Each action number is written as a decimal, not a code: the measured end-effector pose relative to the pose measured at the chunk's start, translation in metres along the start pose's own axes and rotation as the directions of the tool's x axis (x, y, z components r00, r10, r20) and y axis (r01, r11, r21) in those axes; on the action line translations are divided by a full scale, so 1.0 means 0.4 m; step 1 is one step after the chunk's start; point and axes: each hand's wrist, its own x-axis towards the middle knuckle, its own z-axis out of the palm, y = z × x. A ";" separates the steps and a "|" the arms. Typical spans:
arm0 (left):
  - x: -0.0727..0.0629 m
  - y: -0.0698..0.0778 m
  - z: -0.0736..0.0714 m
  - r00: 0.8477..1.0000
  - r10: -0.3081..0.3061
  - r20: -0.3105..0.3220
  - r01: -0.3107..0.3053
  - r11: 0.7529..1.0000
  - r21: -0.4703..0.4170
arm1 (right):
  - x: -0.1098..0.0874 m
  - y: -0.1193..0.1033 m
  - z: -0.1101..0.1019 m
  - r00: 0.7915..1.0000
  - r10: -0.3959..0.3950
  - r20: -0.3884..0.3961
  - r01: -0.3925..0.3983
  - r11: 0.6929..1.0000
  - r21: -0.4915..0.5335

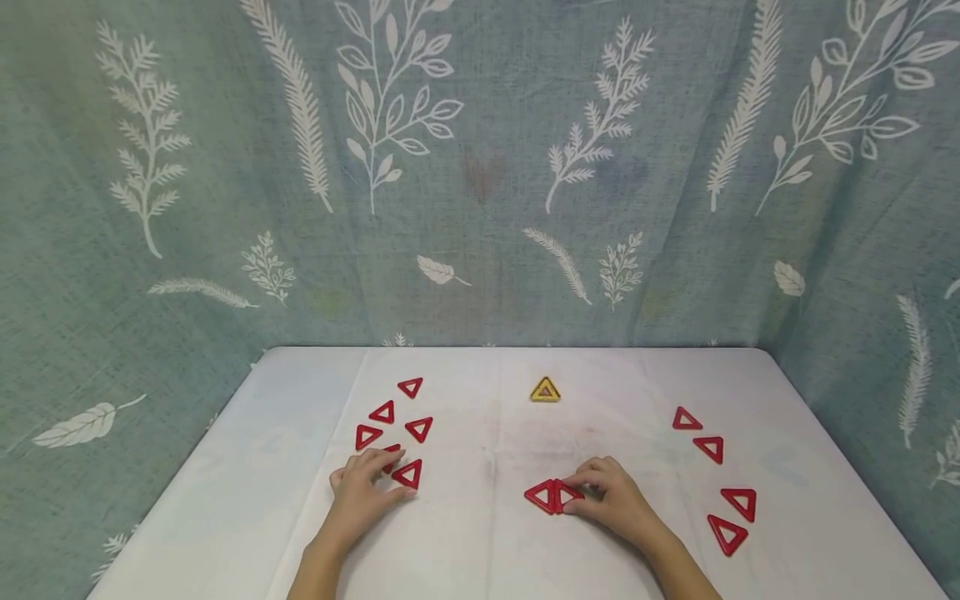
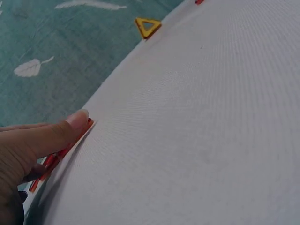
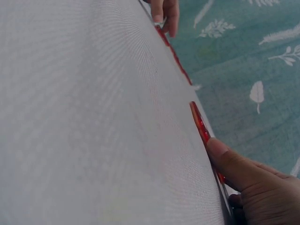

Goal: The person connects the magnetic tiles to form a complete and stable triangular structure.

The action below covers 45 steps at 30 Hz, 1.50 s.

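Two red triangles with open centres meet side by side near the table's front middle, the left red triangle (image 1: 533,496) and the right red triangle (image 1: 559,497). My right hand (image 1: 611,497) pinches the right one between thumb and index finger. In the right wrist view, the thumb (image 3: 229,159) lies against a red edge. Over a group at the left, my left hand (image 1: 366,487) has its thumb and fingers spread around a red triangle (image 1: 397,475). Another red triangle (image 1: 386,468) is partly hidden under its fingers. Whether the left fingertips touch either piece is hard to tell.
Beyond the left hand lie several more red triangles (image 1: 358,437). A yellow triangle (image 1: 545,398) with a small centre sits at the back middle. Several red triangles (image 1: 720,450) are scattered at the right. Patterned cloth (image 1: 480,250) hangs behind the white table (image 1: 465,550).
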 end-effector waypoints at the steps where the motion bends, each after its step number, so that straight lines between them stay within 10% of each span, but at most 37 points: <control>1: -0.001 -0.002 0.000 1.000 -0.003 0.006 0.003 1.000 0.003 | 0.000 0.000 0.000 1.000 0.003 0.001 -0.003 1.000 0.001; 45: -0.035 0.058 0.064 0.998 0.033 0.053 -0.034 0.999 0.007 | 0.002 -0.001 0.000 1.000 -0.006 -0.017 0.005 1.000 -0.017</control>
